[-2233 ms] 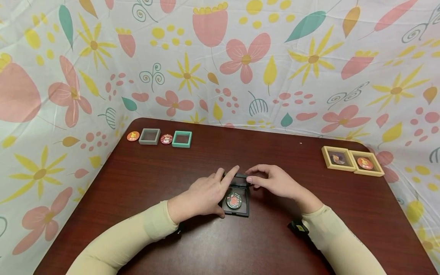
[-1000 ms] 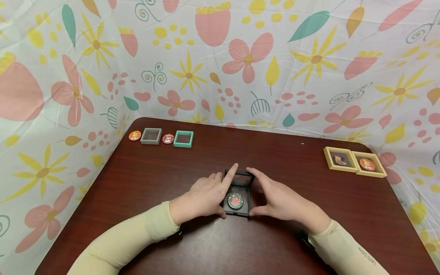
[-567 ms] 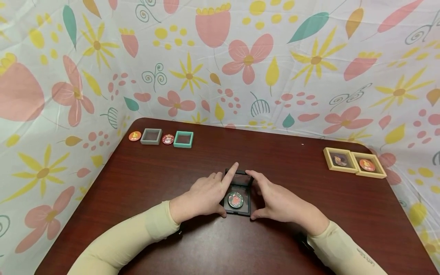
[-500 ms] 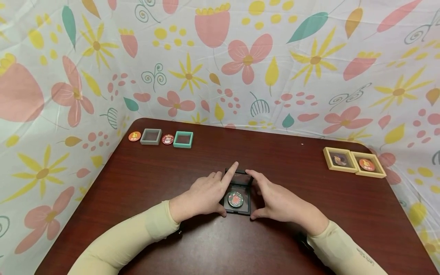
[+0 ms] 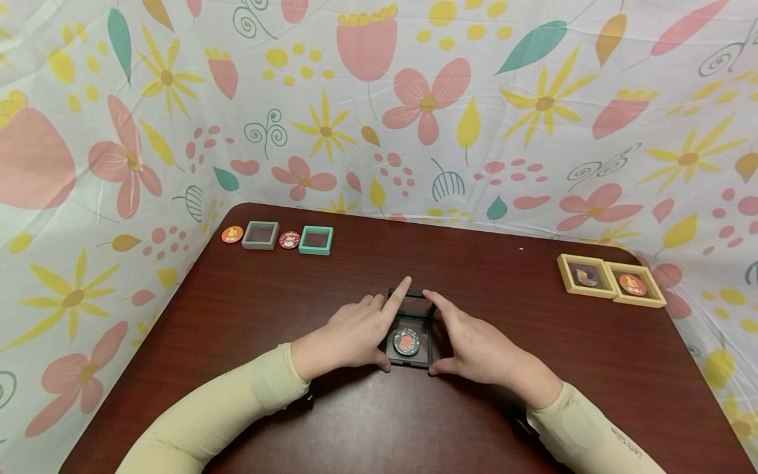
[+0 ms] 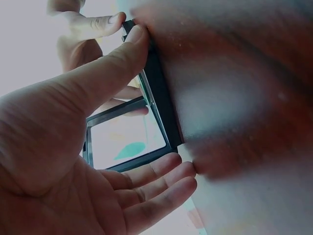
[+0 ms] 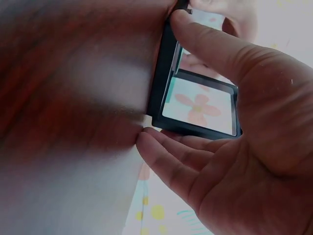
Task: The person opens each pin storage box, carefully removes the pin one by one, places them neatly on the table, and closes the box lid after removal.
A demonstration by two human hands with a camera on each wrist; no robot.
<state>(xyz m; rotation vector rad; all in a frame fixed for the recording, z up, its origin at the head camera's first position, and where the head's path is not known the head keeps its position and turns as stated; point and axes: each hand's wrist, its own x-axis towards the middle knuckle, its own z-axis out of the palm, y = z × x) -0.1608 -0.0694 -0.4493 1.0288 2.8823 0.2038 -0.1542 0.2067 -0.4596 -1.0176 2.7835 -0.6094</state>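
Observation:
A black hinged display case (image 5: 408, 363) rests on the table between both hands, its framed clear lid (image 5: 417, 307) raised at the far side. On the film of its base lies a round badge (image 5: 406, 342), dark green with a red picture. My left hand (image 5: 355, 332) grips the case's left side, thumb on the near corner, index finger stretched along the lid. My right hand (image 5: 480, 342) holds the right side, thumb at the near corner and fingers at the far one. In both wrist views, the fingertips sit by the hinge end of the case (image 6: 161, 93).
At the back left of the table lie an orange badge (image 5: 232, 234), a grey frame (image 5: 260, 245), a red badge (image 5: 289, 239) and a teal frame (image 5: 316, 250). Two joined cream frames (image 5: 616, 296) with badges inside lie at the right. A flower-patterned cloth (image 5: 426, 164) hangs behind.
My right hand has come from the lid's far right corner to span the case's right side, thumb at the near corner. The case has shifted slightly away from me. My left hand keeps its hold.

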